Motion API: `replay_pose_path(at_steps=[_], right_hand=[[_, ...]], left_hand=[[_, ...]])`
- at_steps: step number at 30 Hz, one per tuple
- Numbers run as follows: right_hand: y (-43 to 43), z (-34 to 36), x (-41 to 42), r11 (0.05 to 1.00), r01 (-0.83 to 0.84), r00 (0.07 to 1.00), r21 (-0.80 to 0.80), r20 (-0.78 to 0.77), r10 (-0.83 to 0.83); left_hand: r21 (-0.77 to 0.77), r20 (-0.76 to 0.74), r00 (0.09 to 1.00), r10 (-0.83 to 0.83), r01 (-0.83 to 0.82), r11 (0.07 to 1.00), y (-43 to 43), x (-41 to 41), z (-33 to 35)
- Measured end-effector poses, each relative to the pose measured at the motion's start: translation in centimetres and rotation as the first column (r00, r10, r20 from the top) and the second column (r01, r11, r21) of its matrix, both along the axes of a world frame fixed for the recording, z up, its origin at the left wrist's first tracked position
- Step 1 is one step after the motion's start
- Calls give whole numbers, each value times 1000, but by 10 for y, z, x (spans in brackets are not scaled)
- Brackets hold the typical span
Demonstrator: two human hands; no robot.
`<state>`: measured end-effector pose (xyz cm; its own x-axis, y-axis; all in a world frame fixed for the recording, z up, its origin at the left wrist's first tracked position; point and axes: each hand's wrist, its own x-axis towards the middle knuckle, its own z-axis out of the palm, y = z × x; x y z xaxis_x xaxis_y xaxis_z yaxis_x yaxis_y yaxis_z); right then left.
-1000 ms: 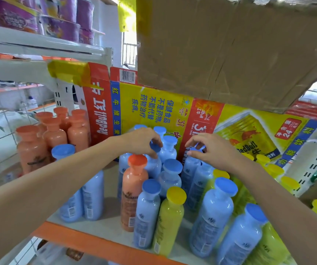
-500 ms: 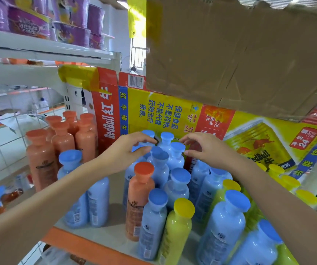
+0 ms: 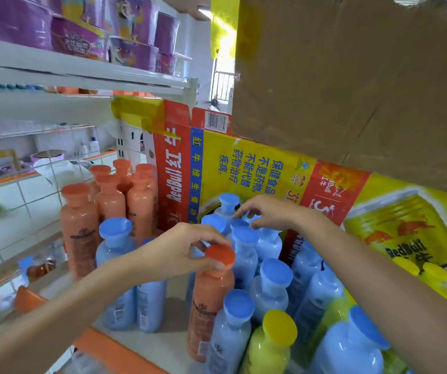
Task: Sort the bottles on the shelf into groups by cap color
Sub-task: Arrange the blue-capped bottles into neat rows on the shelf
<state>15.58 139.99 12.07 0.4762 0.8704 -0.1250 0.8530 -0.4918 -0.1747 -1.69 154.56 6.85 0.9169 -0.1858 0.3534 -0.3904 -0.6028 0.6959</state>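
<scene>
Orange-capped bottle [image 3: 209,298]: upright on the shelf [image 3: 168,344], amid blue-capped bottles [image 3: 273,282].
Left hand [image 3: 179,252]: fingers pinching its cap from above.
Right hand [image 3: 273,214]: fingers curled over rear blue caps; grip unclear.
Orange group [image 3: 109,201]: back-left, nearer the left hand.

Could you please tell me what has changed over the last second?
The left hand came forward from the rear blue bottles and now grips the cap of the orange bottle standing among the blue ones. The right hand stays over the rear blue bottles. The orange group at left has not moved.
</scene>
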Motion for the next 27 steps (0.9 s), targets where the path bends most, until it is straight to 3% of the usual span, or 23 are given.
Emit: replay_pose_path(at_steps=[5,17,27], right_hand=[[17,-13,6,992,-81,996,-94,16,82],[13,-10,11,994,-55,998,91,4,55],[-5,40,-4,917,6,999,400,-33,8]], left_hand=[[24,-28,1000,8,-7,1000,-2,3,-3],[-95,-67,996,59,-65,993,-5,1,-11],[-139,-20,998,54,-56,989,-4,-3,-13]])
